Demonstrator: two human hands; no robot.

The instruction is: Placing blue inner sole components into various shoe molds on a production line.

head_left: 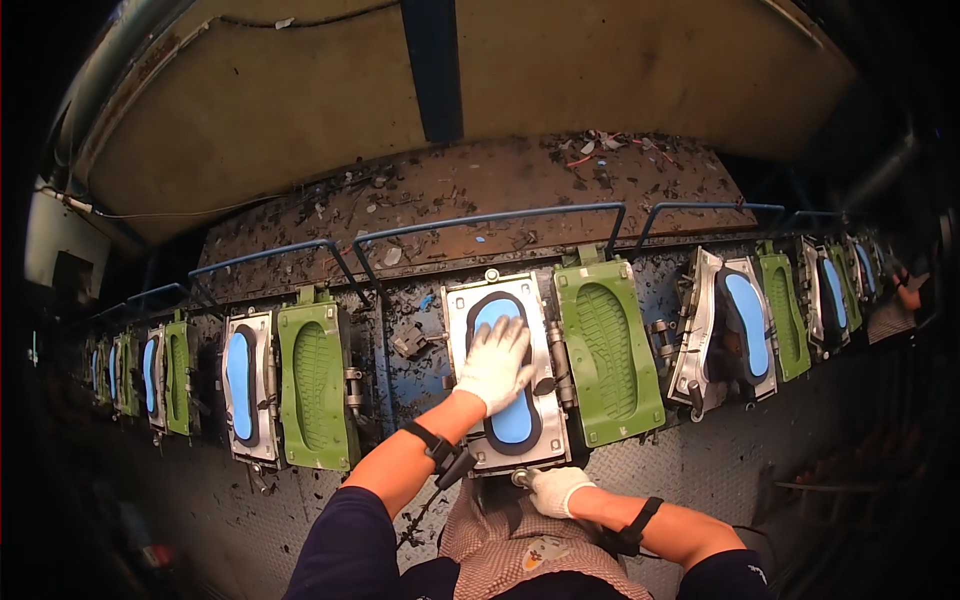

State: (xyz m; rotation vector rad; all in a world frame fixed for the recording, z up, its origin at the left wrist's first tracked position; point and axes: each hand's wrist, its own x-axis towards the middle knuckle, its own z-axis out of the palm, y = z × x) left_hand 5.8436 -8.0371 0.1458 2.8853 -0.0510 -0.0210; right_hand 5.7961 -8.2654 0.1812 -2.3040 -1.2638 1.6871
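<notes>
A grey metal shoe-sole mould lies open in front of me, with a blue sole insert in its dark cavity. My left hand, in a white glove, lies flat on the middle of the blue insert with fingers spread. Its green hinged lid, ribbed with a tread pattern, stands open to the right. At the mould's near edge my right hand, also gloved, is closed around a small metal knob or handle. Both forearms carry black straps.
More open moulds with blue inserts and green lids run left and right along a dirty metal conveyor line. Blue rails arch behind them, and beyond lies a ledge littered with scraps. Another person's hand shows at the far right.
</notes>
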